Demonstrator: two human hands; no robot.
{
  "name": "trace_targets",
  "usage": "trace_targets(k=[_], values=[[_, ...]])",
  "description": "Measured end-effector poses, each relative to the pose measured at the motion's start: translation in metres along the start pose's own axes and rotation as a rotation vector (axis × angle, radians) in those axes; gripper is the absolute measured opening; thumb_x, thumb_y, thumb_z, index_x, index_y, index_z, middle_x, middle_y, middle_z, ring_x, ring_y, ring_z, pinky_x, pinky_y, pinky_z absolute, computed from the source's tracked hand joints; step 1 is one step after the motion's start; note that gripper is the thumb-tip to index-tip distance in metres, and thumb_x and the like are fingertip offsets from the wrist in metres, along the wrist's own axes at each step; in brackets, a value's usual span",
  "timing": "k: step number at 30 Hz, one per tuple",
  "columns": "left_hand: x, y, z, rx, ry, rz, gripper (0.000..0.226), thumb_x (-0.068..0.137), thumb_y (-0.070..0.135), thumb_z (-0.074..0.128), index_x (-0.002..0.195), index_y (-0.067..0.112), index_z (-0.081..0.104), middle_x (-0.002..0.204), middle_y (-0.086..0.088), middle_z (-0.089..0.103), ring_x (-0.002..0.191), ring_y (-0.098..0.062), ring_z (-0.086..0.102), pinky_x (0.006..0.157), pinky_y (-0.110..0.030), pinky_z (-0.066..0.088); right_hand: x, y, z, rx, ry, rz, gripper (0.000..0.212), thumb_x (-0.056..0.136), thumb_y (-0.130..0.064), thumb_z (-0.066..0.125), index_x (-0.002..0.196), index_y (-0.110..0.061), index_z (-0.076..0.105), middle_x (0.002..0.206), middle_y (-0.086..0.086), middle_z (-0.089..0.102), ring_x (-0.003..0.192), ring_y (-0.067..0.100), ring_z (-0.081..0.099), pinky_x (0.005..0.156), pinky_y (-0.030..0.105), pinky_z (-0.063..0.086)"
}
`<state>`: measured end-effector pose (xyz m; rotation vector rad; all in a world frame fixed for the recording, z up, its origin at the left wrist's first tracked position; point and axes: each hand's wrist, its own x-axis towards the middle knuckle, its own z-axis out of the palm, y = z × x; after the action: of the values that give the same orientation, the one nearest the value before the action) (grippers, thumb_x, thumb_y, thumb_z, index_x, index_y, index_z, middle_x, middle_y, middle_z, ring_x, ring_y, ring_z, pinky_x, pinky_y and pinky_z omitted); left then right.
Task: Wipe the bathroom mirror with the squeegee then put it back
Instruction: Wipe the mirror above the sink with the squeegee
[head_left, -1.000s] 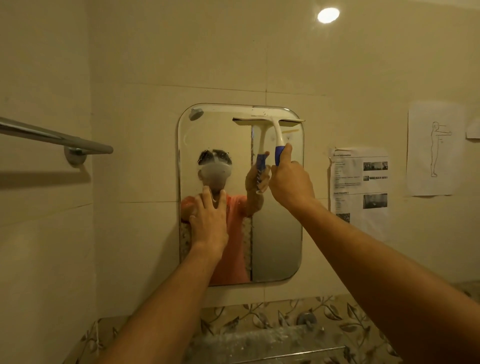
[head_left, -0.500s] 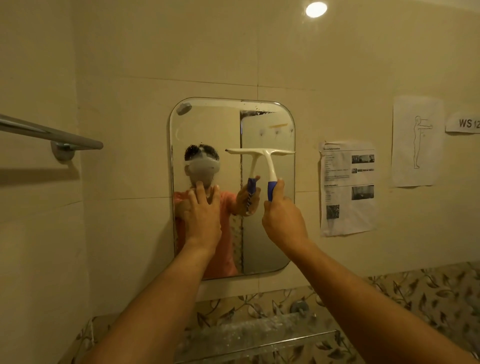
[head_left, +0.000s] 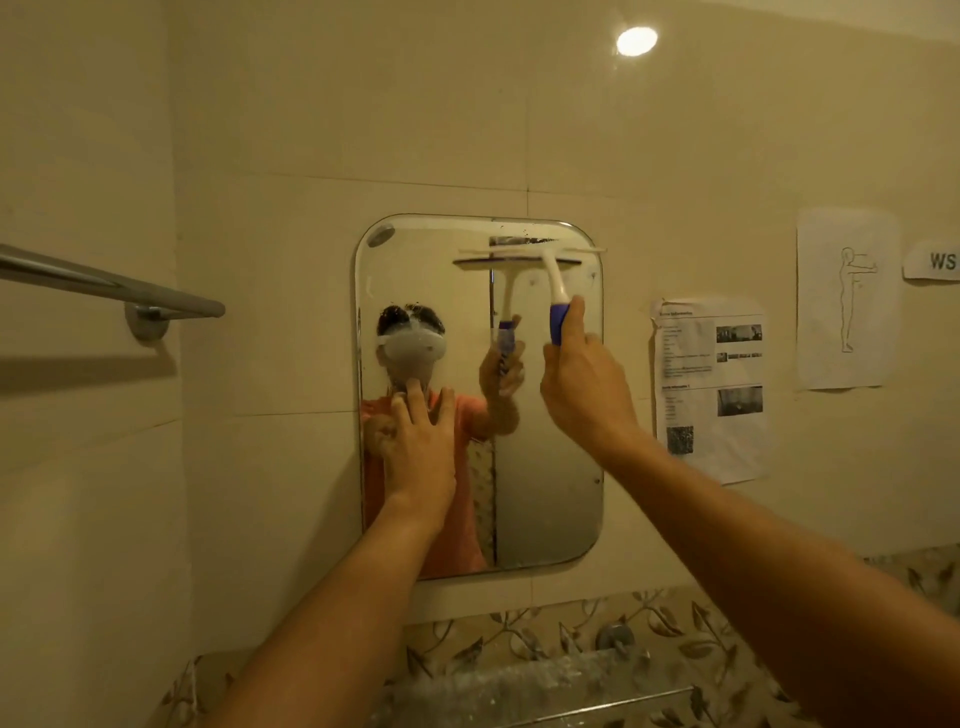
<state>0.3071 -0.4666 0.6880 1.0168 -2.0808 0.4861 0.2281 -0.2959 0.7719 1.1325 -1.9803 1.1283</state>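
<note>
Step now: I think I am in the wiping part. The put-back part is not done yet.
Squeegee: its white blade lies flat on the glass, near the top of the mirror, on the right half.
Right hand: it is curled tight round the blue handle, just under the blade.
Left hand: it lies flat on the lower left part of the mirror, fingers straight, holding nothing.
Next move: I guess a pull straight down is needed, with the rubber edge pressed on the glass all the way. The left hand may have to get off the glass for the left half.
Drops: I see small dark specks at the top edge of the mirror.
Left of the mirror: a metal towel bar sticks out from the wall.
Right of the mirror: paper sheets are stuck on the wall.
Above the mirror: a round light shines.
Below the mirror: leaf tiles, then a shelf. I cannot tell what lies on it.
</note>
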Motion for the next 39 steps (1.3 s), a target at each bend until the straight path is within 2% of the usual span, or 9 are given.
trace_targets(k=[5, 9, 13, 17, 24, 29, 34, 39], values=[[0.002, -0.001, 0.001, -0.009, -0.02, 0.006, 0.11, 0.08, 0.023, 0.08, 0.16, 0.027, 0.004, 0.16, -0.021, -0.002, 0.143, -0.041, 0.014, 0.102, -0.054, 0.046, 0.053, -0.018, -0.014, -0.039, 0.014, -0.003, 0.077, 0.105, -0.021, 0.048, 0.161, -0.014, -0.006, 0.1, 0.012, 0.055, 0.073, 0.019, 0.056, 0.063, 0.031, 0.045], [0.002, -0.001, 0.003, -0.021, 0.001, 0.004, 0.11, 0.081, 0.014, 0.079, 0.16, 0.027, 0.004, 0.161, -0.02, -0.001, 0.145, -0.041, 0.013, 0.105, -0.054, 0.044, 0.061, -0.018, -0.01, -0.046, -0.04, 0.044, 0.078, 0.105, -0.022, 0.048, 0.161, -0.016, -0.007, 0.104, 0.014, 0.055, 0.078, 0.023, 0.059, 0.065, 0.035, 0.051], [0.003, -0.001, 0.006, 0.001, 0.006, 0.008, 0.11, 0.081, 0.016, 0.079, 0.161, 0.027, 0.005, 0.161, -0.02, -0.001, 0.145, -0.041, 0.012, 0.105, -0.054, 0.044, 0.059, -0.01, 0.003, -0.086, -0.01, 0.055, 0.079, 0.105, -0.023, 0.049, 0.161, -0.016, -0.007, 0.11, 0.016, 0.057, 0.08, 0.021, 0.057, 0.066, 0.032, 0.044], [0.002, -0.002, 0.007, 0.006, 0.006, 0.011, 0.108, 0.081, 0.017, 0.078, 0.16, 0.027, 0.006, 0.161, -0.021, -0.001, 0.145, -0.042, 0.011, 0.106, -0.056, 0.043, 0.052, -0.006, 0.013, -0.071, 0.041, 0.048, 0.078, 0.106, -0.025, 0.047, 0.16, -0.017, -0.007, 0.116, 0.018, 0.056, 0.085, 0.023, 0.056, 0.07, 0.033, 0.044], [0.003, -0.001, 0.007, 0.021, 0.007, 0.012, 0.107, 0.081, 0.018, 0.078, 0.16, 0.026, 0.007, 0.161, -0.022, 0.0, 0.145, -0.042, 0.012, 0.106, -0.056, 0.043, 0.039, 0.0, 0.022, -0.049, 0.037, 0.065, 0.073, 0.106, -0.024, 0.046, 0.16, -0.017, -0.001, 0.111, 0.017, 0.056, 0.082, 0.022, 0.057, 0.067, 0.033, 0.043], [0.002, -0.001, 0.007, 0.037, 0.005, 0.009, 0.109, 0.079, 0.024, 0.08, 0.16, 0.026, 0.007, 0.161, -0.022, 0.002, 0.143, -0.042, 0.014, 0.104, -0.056, 0.044, 0.026, -0.001, 0.019, -0.043, -0.014, 0.101, 0.078, 0.102, -0.022, 0.052, 0.159, -0.017, -0.002, 0.106, 0.015, 0.059, 0.083, 0.025, 0.062, 0.064, 0.033, 0.046], [-0.002, -0.001, 0.002, 0.025, 0.023, 0.015, 0.105, 0.082, 0.035, 0.076, 0.161, 0.026, 0.007, 0.161, -0.021, 0.002, 0.145, -0.039, 0.015, 0.106, -0.054, 0.043, -0.011, 0.005, 0.028, 0.029, -0.05, 0.159, 0.074, 0.105, -0.024, 0.046, 0.159, -0.017, -0.003, 0.091, 0.008, 0.057, 0.069, 0.018, 0.058, 0.054, 0.028, 0.046], [-0.005, -0.002, -0.001, 0.02, 0.025, 0.016, 0.104, 0.082, 0.04, 0.076, 0.16, 0.026, 0.009, 0.161, -0.021, 0.004, 0.145, -0.039, 0.016, 0.106, -0.052, 0.044, -0.045, 0.022, 0.039, 0.008, -0.065, 0.165, 0.072, 0.105, -0.022, 0.046, 0.159, -0.018, -0.002, 0.085, 0.002, 0.055, 0.069, 0.017, 0.06, 0.061, 0.034, 0.057]])
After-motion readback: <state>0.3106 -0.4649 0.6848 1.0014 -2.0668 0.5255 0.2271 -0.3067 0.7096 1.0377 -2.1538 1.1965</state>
